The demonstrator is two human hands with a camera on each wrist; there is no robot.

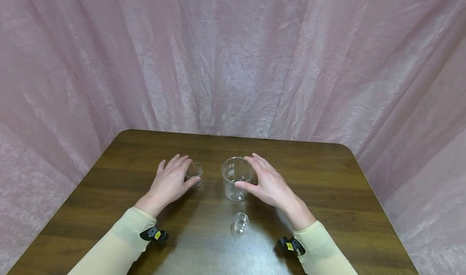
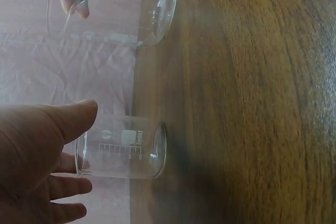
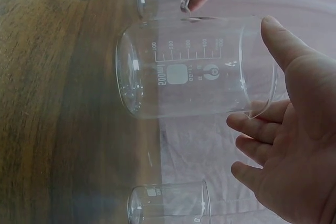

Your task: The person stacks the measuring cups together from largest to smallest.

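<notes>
A large clear glass beaker (image 1: pixel 233 192) stands upright mid-table, marked 500 ml in the right wrist view. Around its upper right side is my right hand (image 1: pixel 271 184), thumb before the rim and fairly straight fingers behind. To the left stands a smaller beaker (image 2: pixel 123 148), marked 100 ml. My left hand (image 1: pixel 169 184) spreads beside its rim, thumb on the near side, fingers on the far side, partly covering it in the head view. Whether either hand presses the glass is unclear. A tiny beaker (image 1: pixel 240 222) stands nearer to me.
Another small beaker (image 3: pixel 168 203) shows at the bottom of the right wrist view; in the head view my right hand seems to hide it. The brown wooden table (image 1: pixel 324 210) has rounded far corners. Pink curtains (image 1: pixel 233 64) hang behind it and at both sides.
</notes>
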